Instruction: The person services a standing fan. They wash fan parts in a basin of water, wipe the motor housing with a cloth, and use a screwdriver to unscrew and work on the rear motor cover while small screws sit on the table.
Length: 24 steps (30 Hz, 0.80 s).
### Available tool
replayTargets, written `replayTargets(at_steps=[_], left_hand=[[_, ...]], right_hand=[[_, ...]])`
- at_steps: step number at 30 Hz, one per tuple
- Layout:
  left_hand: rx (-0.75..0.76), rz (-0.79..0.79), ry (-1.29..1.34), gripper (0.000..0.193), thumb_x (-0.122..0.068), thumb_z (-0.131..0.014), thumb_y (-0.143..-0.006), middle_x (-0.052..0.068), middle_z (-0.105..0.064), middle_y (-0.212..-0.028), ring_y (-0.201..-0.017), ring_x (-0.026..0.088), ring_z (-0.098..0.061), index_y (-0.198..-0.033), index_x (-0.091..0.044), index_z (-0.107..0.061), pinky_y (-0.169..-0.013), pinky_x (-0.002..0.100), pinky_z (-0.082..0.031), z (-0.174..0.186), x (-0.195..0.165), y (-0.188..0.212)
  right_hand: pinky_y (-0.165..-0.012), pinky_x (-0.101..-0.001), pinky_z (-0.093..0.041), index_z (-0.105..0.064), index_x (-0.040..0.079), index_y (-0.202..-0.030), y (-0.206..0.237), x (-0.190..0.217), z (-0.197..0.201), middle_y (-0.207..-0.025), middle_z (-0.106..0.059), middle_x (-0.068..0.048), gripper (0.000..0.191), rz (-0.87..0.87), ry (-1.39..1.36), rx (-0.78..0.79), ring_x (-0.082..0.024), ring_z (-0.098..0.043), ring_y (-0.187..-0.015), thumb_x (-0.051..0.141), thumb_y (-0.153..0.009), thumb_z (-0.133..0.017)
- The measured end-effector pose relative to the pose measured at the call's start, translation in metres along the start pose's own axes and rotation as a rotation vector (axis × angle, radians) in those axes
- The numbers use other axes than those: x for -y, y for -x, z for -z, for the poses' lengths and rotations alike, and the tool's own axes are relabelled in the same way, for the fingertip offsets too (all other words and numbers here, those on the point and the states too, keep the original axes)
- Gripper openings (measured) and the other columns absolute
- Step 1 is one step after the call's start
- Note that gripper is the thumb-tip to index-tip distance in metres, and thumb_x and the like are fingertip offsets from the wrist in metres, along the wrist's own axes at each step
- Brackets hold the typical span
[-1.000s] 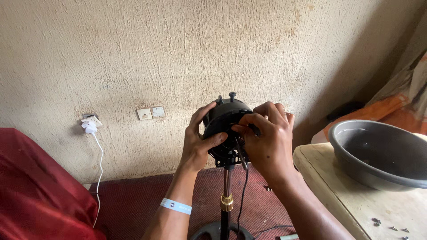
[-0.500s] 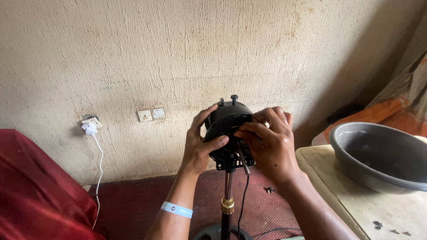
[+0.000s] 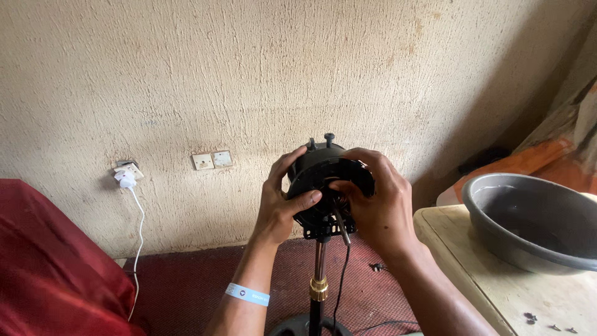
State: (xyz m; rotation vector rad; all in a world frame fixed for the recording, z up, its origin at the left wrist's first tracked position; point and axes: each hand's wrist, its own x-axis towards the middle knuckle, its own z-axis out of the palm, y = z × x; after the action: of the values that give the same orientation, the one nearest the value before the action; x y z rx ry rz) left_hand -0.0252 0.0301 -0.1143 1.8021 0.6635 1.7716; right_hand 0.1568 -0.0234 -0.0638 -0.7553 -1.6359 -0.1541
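Head view: left hand (image 3: pixel 281 205) and right hand (image 3: pixel 373 208) clamped round motor (image 3: pixel 323 180) atop pole (image 3: pixel 319 261) — right fingers now curled further over the front than a second ago, thumb tucked in. Grip tightened, nothing freed yet. Basin (image 3: pixel 528 218) on counter (image 3: pixel 497 286) untouched.

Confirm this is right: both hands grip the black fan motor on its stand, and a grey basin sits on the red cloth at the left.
Not quite. The head view shows the grey basin on the pale table at the right, not on the red cloth. Left hand and right hand do grip the black fan motor.
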Motion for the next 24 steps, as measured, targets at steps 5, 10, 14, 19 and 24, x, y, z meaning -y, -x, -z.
replayTargets(at_steps=[5, 10, 14, 19, 24], left_hand=[[0.022, -0.016, 0.020, 0.094, -0.059, -0.084, -0.069, 0.016, -0.055, -0.142, -0.138, 0.035, -0.055, -0.147, -0.014, -0.057, -0.119, 0.052, -0.047, 0.000, 0.002, 0.001], [0.023, -0.021, -0.022, 0.095, -0.065, -0.081, -0.071, 0.015, -0.054, -0.144, -0.140, 0.035, -0.054, -0.149, -0.016, -0.056, -0.118, 0.052, -0.050, -0.001, 0.003, 0.003], [0.016, -0.009, -0.095, 0.098, -0.070, -0.076, -0.071, 0.015, -0.053, -0.147, -0.141, 0.035, -0.053, -0.151, -0.018, -0.054, -0.115, 0.054, -0.050, -0.004, 0.003, 0.006], [0.030, 0.061, -0.016, 0.101, -0.068, -0.079, -0.067, 0.017, -0.054, -0.140, -0.134, 0.036, -0.057, -0.149, -0.015, -0.052, -0.112, 0.054, -0.052, -0.003, -0.001, 0.006], [0.027, -0.022, -0.059, 0.090, -0.055, -0.083, -0.072, 0.017, -0.060, -0.141, -0.137, 0.035, -0.058, -0.146, -0.010, -0.057, -0.117, 0.050, -0.047, -0.001, -0.004, 0.004]], right_hand=[[-0.077, -0.0373, -0.063, -0.066, 0.005, -0.114, -0.002, -0.001, 0.001, -0.104, -0.074, -0.013, 0.040, -0.012, 0.057, 0.044, -0.027, -0.078, -0.093, 0.008, -0.079, -0.085], [-0.076, -0.0389, -0.062, -0.067, 0.005, -0.111, -0.007, -0.001, 0.006, -0.101, -0.075, -0.013, 0.039, -0.017, 0.089, 0.105, -0.028, -0.077, -0.093, 0.008, -0.076, -0.086], [-0.073, -0.0361, -0.064, -0.065, 0.006, -0.111, -0.010, 0.002, 0.010, -0.104, -0.073, -0.011, 0.038, -0.125, 0.098, 0.190, -0.025, -0.077, -0.093, 0.011, -0.079, -0.084], [-0.075, -0.0364, -0.064, -0.064, 0.005, -0.110, -0.010, 0.003, 0.013, -0.107, -0.071, -0.012, 0.039, 0.002, 0.063, 0.164, -0.026, -0.076, -0.096, 0.010, -0.078, -0.085], [-0.077, -0.0355, -0.064, -0.063, 0.004, -0.111, -0.011, 0.001, 0.012, -0.108, -0.070, -0.012, 0.041, 0.070, 0.031, 0.158, -0.027, -0.075, -0.096, 0.011, -0.078, -0.086]])
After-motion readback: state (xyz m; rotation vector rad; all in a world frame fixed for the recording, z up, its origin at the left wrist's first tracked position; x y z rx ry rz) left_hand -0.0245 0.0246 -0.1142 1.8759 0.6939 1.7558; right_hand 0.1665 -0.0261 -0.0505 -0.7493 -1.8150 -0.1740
